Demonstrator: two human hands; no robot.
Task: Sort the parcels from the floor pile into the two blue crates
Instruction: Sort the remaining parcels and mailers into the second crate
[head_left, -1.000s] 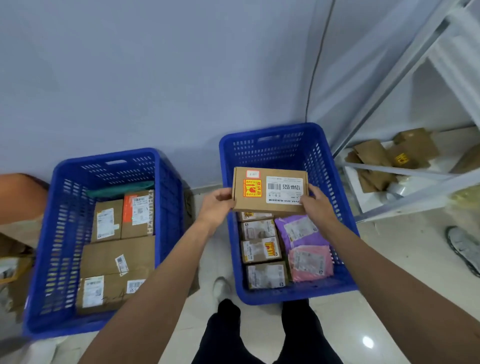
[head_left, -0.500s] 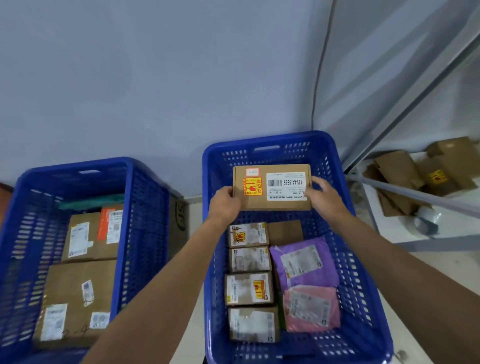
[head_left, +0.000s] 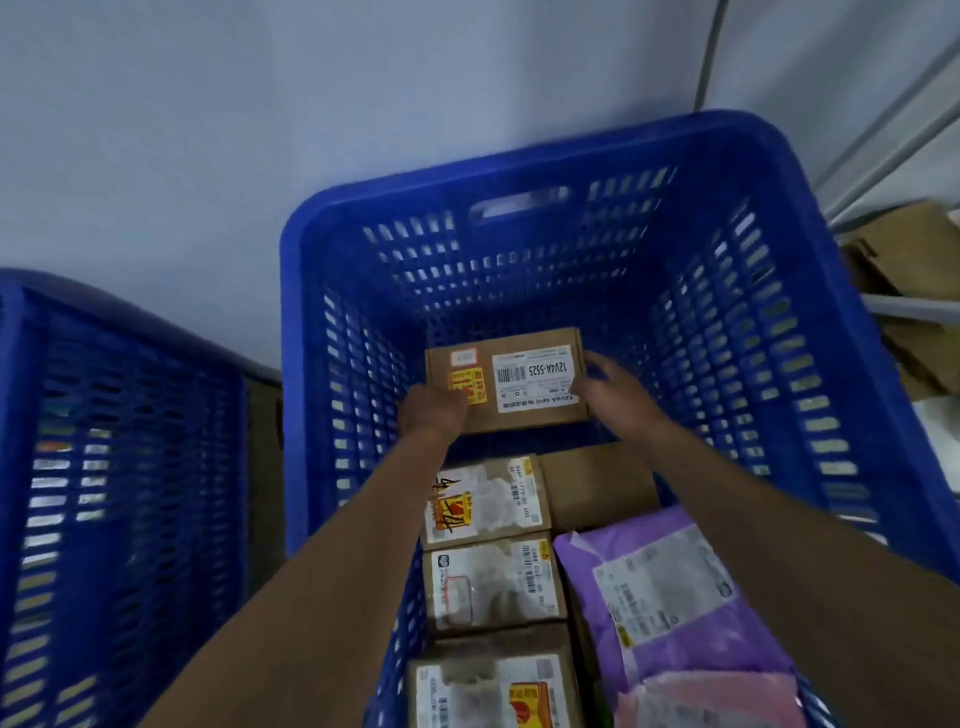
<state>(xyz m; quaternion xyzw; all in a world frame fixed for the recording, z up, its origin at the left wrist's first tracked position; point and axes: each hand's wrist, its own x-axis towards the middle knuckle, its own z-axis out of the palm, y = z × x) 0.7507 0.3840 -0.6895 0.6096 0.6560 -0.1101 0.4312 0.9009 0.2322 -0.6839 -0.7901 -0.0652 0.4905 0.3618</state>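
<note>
My left hand (head_left: 431, 415) and right hand (head_left: 618, 395) grip the short ends of the labelled cardboard box (head_left: 506, 382). Its long axis runs across the right blue crate (head_left: 519, 161). The box is low at the far end, just beyond the taped box (head_left: 483, 501).

Setting: parcel-sorting storeroom. Evidence: blue slotted plastic crate (head_left: 519, 171) enclosing the grip on a barcoded carton (head_left: 535, 374); labelled cardboard parcels (head_left: 488, 587) and purple poly mailer (head_left: 660, 597) just nearer the person than the grip; second blue crate (head_left: 130, 338) well left of it; metal shelving (head_left: 909, 306) with loose cardboard (head_left: 904, 249) far right of it; plain painted wall (head_left: 260, 104) beyond.
</note>
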